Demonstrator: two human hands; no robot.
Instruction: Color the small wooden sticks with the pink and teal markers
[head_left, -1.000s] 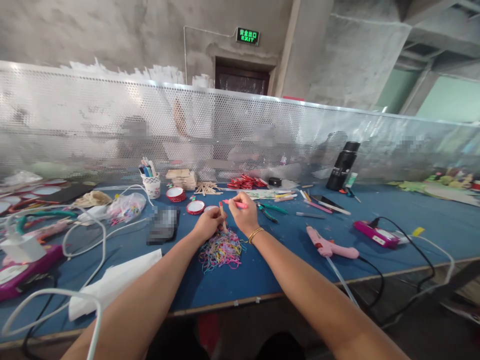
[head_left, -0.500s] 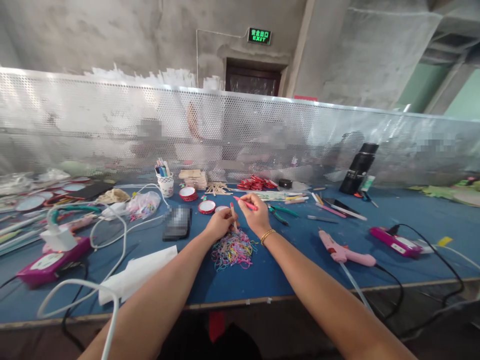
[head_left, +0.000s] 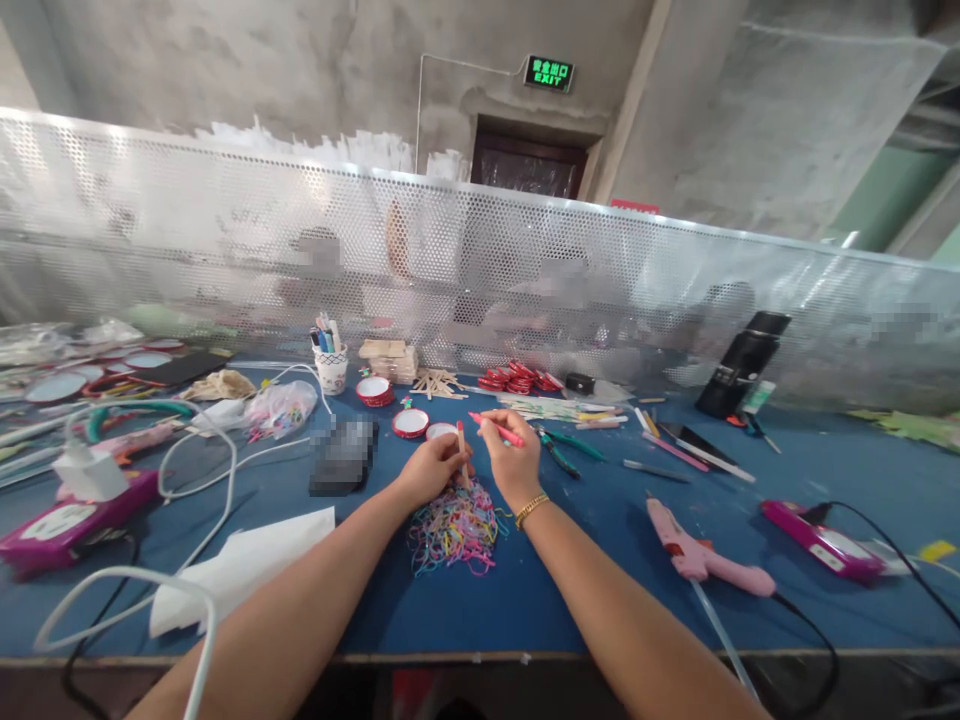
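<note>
My left hand (head_left: 430, 470) is closed on a flat wooden craft stick (head_left: 462, 452), held upright with its red-coloured end on top. A pinkish-red marker (head_left: 507, 431) is gripped in my right hand (head_left: 514, 462), which wears a gold bracelet. The marker's tip points left, close to the stick's red end; whether they touch I cannot tell. Below both hands lies a tangled heap of thin multicoloured loops or strings (head_left: 456, 532). Just beyond them, a round red-rimmed white disc (head_left: 410, 423) rests on the blue table (head_left: 517, 620).
A phone (head_left: 343, 456) and white paper (head_left: 247, 560) lie left, with looping white cables. At right are green-handled pliers (head_left: 559, 455), a pink glue gun (head_left: 697, 560), a purple power strip (head_left: 821, 540) and a black bottle (head_left: 742, 365). A pen cup (head_left: 330, 365) stands behind, before a perforated metal screen (head_left: 517, 260).
The camera view has shifted and tilted, so the table appears slightly moved. Both hands keep their holds on the stick and the marker, with the marker's tip still beside the stick's red end.
</note>
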